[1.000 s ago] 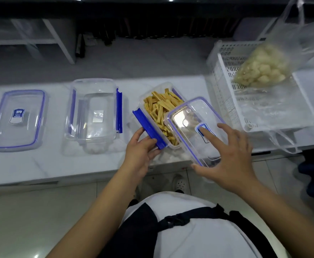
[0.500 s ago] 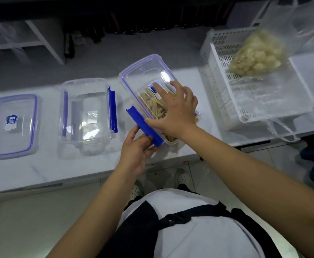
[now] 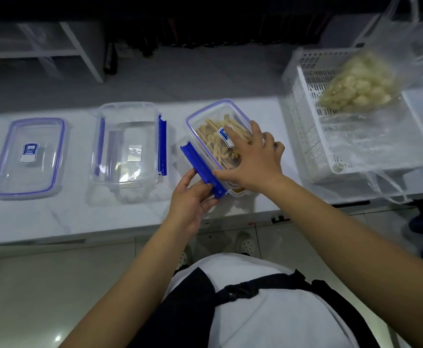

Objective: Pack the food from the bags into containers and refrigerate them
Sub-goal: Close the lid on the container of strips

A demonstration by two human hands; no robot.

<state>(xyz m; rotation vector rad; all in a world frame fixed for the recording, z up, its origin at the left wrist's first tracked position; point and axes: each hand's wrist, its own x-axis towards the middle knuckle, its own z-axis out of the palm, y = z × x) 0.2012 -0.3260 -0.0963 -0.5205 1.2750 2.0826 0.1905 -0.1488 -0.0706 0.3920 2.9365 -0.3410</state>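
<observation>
A clear container of yellow food strips (image 3: pixel 213 133) sits on the white counter (image 3: pixel 130 217), its clear blue-rimmed lid (image 3: pixel 205 116) lying flat on top. My right hand (image 3: pixel 253 159) presses down on the lid with fingers spread. My left hand (image 3: pixel 192 197) grips the container's blue side clip (image 3: pixel 200 169), which is folded outward. A second, empty container (image 3: pixel 128 151) with blue clips stands to the left, and its separate lid (image 3: pixel 29 156) lies further left. A plastic bag of pale food chunks (image 3: pixel 356 89) rests in a white basket (image 3: pixel 305 136) at the right.
Loose clear plastic bag film (image 3: pixel 371 144) fills the basket bottom and hangs over the counter's front edge. Behind the counter is a grey floor with a white shelf frame (image 3: pixel 79 54). My apron and shoes show below.
My right hand has brought the lid from the container's right side over it and lowered it flat onto the strips. My left hand has kept its hold at the blue clip.
</observation>
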